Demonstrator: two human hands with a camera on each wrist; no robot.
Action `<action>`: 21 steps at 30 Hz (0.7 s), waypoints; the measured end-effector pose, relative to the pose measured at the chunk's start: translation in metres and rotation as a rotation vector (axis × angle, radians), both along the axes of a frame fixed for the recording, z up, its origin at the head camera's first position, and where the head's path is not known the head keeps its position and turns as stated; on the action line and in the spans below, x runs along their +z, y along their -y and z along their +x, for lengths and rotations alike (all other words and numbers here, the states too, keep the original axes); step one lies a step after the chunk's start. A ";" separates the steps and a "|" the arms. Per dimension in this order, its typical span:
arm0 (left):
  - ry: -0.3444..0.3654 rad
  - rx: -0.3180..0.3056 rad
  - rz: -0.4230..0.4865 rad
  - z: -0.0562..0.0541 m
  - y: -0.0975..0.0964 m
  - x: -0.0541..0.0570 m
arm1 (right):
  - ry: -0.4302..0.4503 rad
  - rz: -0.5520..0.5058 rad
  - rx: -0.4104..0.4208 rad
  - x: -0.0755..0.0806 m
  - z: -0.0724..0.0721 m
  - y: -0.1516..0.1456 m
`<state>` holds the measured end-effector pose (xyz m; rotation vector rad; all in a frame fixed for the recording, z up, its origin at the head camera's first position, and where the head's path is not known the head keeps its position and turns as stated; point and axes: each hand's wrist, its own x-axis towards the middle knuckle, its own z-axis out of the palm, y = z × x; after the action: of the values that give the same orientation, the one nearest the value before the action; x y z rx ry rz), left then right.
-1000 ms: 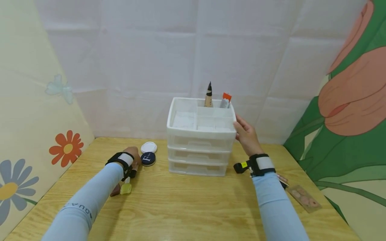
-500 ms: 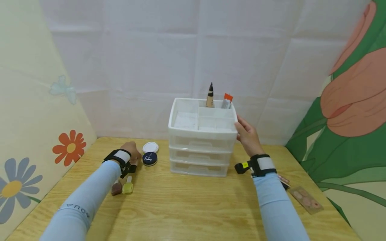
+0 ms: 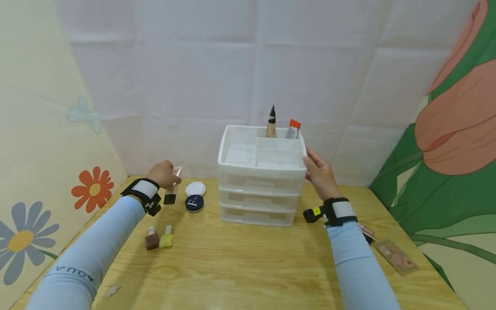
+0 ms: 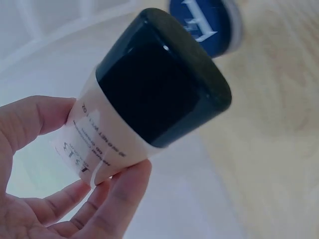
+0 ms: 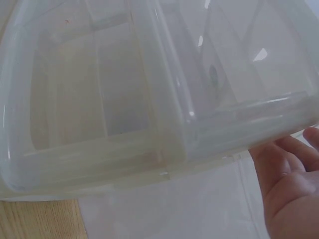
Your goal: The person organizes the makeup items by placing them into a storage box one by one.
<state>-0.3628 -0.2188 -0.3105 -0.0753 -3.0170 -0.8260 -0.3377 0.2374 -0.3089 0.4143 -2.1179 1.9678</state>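
My left hand (image 3: pixel 160 174) pinches a pinkish cream tube (image 3: pixel 171 192) between thumb and fingers, at the back left of the table. In the left wrist view the tube's black cap (image 4: pixel 159 82) points away from the hand, and small print shows on its body. My right hand (image 3: pixel 320 175) grips the right side of a white drawer organizer (image 3: pixel 257 172), thumb at the top rim. The right wrist view shows the fingers (image 5: pixel 289 164) along the organizer's clear plastic side. Three drawers are shut below its divided top, where a black-tipped beige tube (image 3: pixel 271 122) and an orange-ended tube (image 3: pixel 293 129) stand.
A dark blue round compact (image 3: pixel 194 203) and a white round disc (image 3: pixel 195 188) lie left of the organizer. Brown (image 3: pixel 152 240) and yellow (image 3: pixel 166 238) nail polish bottles stand nearer. A palette (image 3: pixel 396 257) lies right, beside small items partly behind the right sleeve. A white cloth (image 3: pixel 186 86) hangs behind.
My left hand has moved up and back with the cream tube, which now shows in its fingers. Both nail polish bottles have come into full view. My right hand stays on the organizer.
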 end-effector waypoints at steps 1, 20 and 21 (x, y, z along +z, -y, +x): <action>-0.013 -0.004 0.012 0.001 0.001 0.005 | -0.002 0.003 0.000 0.000 0.000 0.000; -0.309 -0.098 0.163 0.037 -0.034 0.118 | 0.008 -0.021 -0.009 0.000 -0.003 -0.008; -0.317 -0.110 0.172 0.038 -0.038 0.123 | 0.011 -0.019 -0.008 0.000 -0.003 -0.008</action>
<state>-0.3251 -0.1803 -0.1873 -0.3375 -2.6554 -0.9742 -0.3409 0.2455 -0.3084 0.3911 -2.1028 1.9885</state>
